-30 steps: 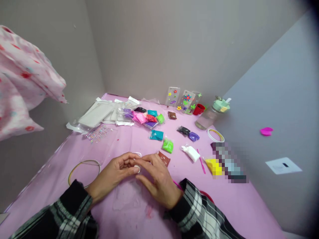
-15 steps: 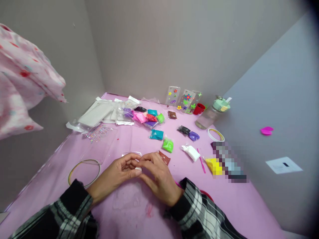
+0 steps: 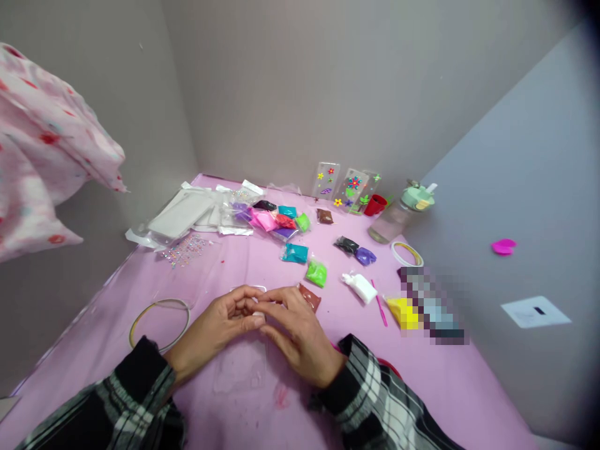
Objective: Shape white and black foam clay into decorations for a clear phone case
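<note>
My left hand (image 3: 234, 317) and my right hand (image 3: 296, 331) meet at the fingertips over the middle of the table. Between them is a small white clay piece (image 3: 257, 315), mostly hidden by the fingers. Both hands are closed around it, thumbs and fingers bent. Beneath them lies a clear phone case (image 3: 241, 378), partly covered by my hands. A brown clay packet (image 3: 309, 298) sits just behind my right hand. To the left of my left wrist is a roll of tape (image 3: 132, 328), standing as a thin ring on the table.
Clay packets in several colours, such as the green packet (image 3: 317, 274), lie further back. To the right are a white glue bottle (image 3: 360, 288), a pink stick (image 3: 380, 304) and a yellow packet (image 3: 402, 312). Decorated clear cases (image 3: 354, 187) and a water bottle (image 3: 394, 215) stand by the wall.
The fingers have shifted slightly around the white clay piece, and less of it shows now. Both hands stay in nearly the same place.
</note>
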Motion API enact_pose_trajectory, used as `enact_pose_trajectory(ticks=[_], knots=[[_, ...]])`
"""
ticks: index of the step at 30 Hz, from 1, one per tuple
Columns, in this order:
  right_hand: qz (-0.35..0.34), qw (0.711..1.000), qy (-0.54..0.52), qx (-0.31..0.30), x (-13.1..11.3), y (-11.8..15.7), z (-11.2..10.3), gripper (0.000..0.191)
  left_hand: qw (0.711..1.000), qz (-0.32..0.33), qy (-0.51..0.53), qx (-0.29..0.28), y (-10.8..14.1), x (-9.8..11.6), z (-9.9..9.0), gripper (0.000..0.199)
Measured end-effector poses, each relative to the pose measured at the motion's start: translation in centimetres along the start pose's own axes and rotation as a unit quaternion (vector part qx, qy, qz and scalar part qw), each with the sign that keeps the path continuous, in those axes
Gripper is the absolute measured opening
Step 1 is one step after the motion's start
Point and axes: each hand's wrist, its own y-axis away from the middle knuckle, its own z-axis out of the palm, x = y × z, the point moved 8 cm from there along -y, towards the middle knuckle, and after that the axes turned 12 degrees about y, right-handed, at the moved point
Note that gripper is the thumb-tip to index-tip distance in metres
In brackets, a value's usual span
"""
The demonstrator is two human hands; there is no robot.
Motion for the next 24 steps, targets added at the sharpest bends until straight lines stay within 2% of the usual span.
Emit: enact_pose_trajectory(ticks=[5,11,17,20,24], knots=[[0.005,1.000,0.016,0.010,0.19,-0.03,-0.10,0.032,1.000,-0.003,-0.006,0.012,-0.13,-0.11,-0.22,0.043],[-0.010,1.000,0.010,-0.004,-0.03,-0.09,0.11,0.042,1.000,0.012,-0.008,0.006,0.12,0.36,-0.06,0.035],[-0.006,1.000,0.022,0.019,0.14,-0.04,-0.19,0.033,1.000,0.002,-0.004,0.003,0.04,0.21,0.05,0.037],[-0.013,1.000,0.009,0.005,0.02,0.00,-0.02,0.039,1.000,0.005,0.001,-0.012,0.00,0.25,0.19,0.033],[-0.001,1.000,0.003,0.013,0.17,0.02,-0.13,0.039,1.000,0.002,-0.013,0.005,0.02,0.17,-0.10,0.034]])
